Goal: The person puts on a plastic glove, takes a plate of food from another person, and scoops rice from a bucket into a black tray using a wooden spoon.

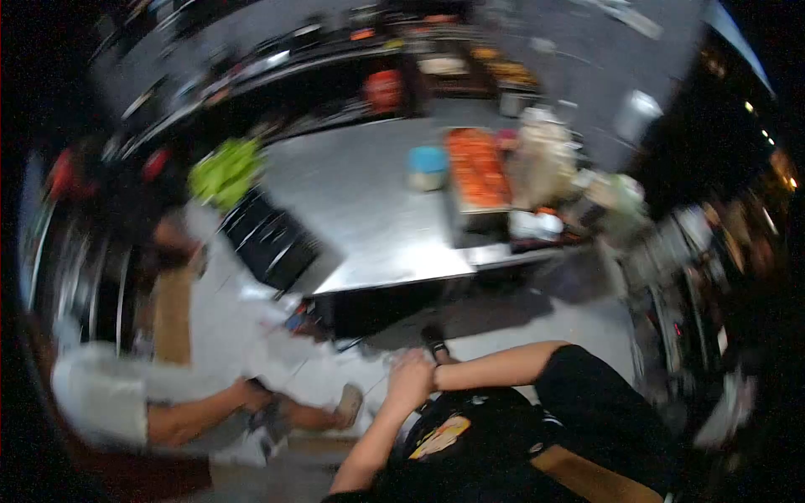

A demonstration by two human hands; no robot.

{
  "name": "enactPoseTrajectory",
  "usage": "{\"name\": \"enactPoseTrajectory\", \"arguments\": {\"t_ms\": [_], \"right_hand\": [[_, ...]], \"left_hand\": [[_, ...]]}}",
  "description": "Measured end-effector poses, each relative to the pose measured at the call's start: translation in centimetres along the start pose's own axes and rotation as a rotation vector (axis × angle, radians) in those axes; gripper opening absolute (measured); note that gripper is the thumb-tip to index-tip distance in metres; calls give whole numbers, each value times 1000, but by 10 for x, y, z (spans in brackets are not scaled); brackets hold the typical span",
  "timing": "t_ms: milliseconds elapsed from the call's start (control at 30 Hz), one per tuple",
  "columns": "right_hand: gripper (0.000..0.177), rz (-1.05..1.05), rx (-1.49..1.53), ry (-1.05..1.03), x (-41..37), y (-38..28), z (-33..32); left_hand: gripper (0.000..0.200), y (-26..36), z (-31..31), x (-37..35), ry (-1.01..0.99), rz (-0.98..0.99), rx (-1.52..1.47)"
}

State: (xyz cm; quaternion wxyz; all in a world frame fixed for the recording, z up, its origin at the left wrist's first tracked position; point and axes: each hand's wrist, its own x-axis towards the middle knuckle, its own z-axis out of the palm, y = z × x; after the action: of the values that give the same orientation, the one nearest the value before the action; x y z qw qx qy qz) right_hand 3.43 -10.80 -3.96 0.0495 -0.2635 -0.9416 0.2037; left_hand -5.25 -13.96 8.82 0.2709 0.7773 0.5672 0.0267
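Both hands are together, lower center of frame, by the wearer's midsection. L hand (407,379) looks laid over R hand, which is mostly hidden at the wrist. State of either grip: can't tell, too blurred; no item shows in them. Both are apart from the goods on the steel desk (360,197), upper center.

Nearest goods: black container (270,243), at the desk's L end, w/ leafy greens (225,173) just beyond, upper L; and the tray of orange-red food (478,168), upper center-R, looks well filled. Blue-lidded tub (428,168) is just L of the tray, upright. Clear bags (545,155) + small items crowd the R end.

Status, my read: food is set out, tray's loaded, but no hands-on work by the wearer at this pt. Can't tell if greens are prepped or what's in the black container, so amt. done vs. left is unclear.

Co-worker (101,394) at lower L, arm extended, w/ something dark at the hand, ID unclear. Tiled floor (226,293) shows btwn. co-worker & desk.
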Motion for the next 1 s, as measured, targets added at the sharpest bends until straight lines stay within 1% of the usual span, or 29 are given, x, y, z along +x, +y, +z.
{"name": "enactPoseTrajectory", "arguments": {"t_ms": [33, 67, 100, 133, 167, 200, 233, 267, 300, 333, 400, 467, 500, 533, 567, 600, 633, 667, 700, 733, 767, 800, 833, 867, 900, 967, 1000], "right_hand": [[41, 183, -63, -91, -5, -3, 20], [44, 358, -135, -216, -5, -3, 43], [46, 516, -212, -367, 0, -1, 65], [48, 655, -293, -523, 4, 3, 87], [51, 777, -370, -667, 4, 6, 107], [53, 888, -447, -770, 7, 14, 123], [53, 943, -418, -758, -3, 9, 107], [55, 1314, -506, -658, -5, -9, 82], [58, 1676, -591, -534, -9, -15, 59], [58, 1694, -570, -515, -20, -1, 48], [100, 769, -80, -61, -69, 38, 33], [145, -201, 321, 370, -115, 84, 40], [145, -193, 311, 393, -123, 104, 67], [145, -168, 701, 547, -123, 121, 108], [145, -144, 1090, 688, -132, 137, 127], [145, -139, 1070, 704, -156, 153, 119], [135, -39, 1009, 629, -184, 171, 113], [126, 61, 947, 552, -214, 191, 104], [117, 162, 878, 475, -248, 207, 76], [108, 265, 814, 402, -277, 222, 54], [99, 369, 762, 328, -303, 233, 35], [76, 426, 1130, 440, -330, 231, -3], [56, 467, 1506, 554, -359, 214, -66], [71, 460, 1834, 560, -398, 188, -125], [87, 447, 2161, 552, -436, 166, -169], [83, 336, 2238, 627, -476, 166, -198], [83, 293, 2270, 645, -491, 173, -199]], "left_hand": [[32, 9, 6, 3, -107, -15, -76], [38, 8, 24, 7, -21, 89, -1], [42, 10, 34, 12, -48, 114, -28], [44, 14, 42, 18, -107, 184, -83], [46, 33, 38, 22, -170, 171, -136], [48, 47, 44, 30, -256, 197, -66], [50, 59, 50, 33, -330, 203, 4], [50, 63, 58, 37, -343, 231, 27], [46, 65, 65, 39, -319, 281, -28], [43, 70, 68, 43, -292, 323, -83], [44, 84, 74, 56, -291, 378, -91], [45, 110, 76, 72, -316, 447, -60], [45, 125, 78, 82, -330, 491, -38], [46, 141, 80, 93, -339, 545, -12], [46, 158, 86, 105, -338, 615, 14], [47, 175, 89, 118, -302, 677, 5], [47, 204, 83, 129, -239, 732, -32], [44, 233, 77, 131, -154, 666, -199], [40, 270, 60, 129, -68, 600, -368], [35, 284, 64, 137, 69, 566, -368], [32, 294, 75, 147, 125, 470, -537], [33, 302, 87, 162, 171, 470, -531], [34, 310, 96, 177, 215, 465, -519], [39, 327, 98, 189, 247, 499, -382], [41, 326, 113, 211, 262, 592, -289], [38, 356, 126, 232, -131, 492, -723], [30, 382, 130, 239, -186, 520, -883]]}}
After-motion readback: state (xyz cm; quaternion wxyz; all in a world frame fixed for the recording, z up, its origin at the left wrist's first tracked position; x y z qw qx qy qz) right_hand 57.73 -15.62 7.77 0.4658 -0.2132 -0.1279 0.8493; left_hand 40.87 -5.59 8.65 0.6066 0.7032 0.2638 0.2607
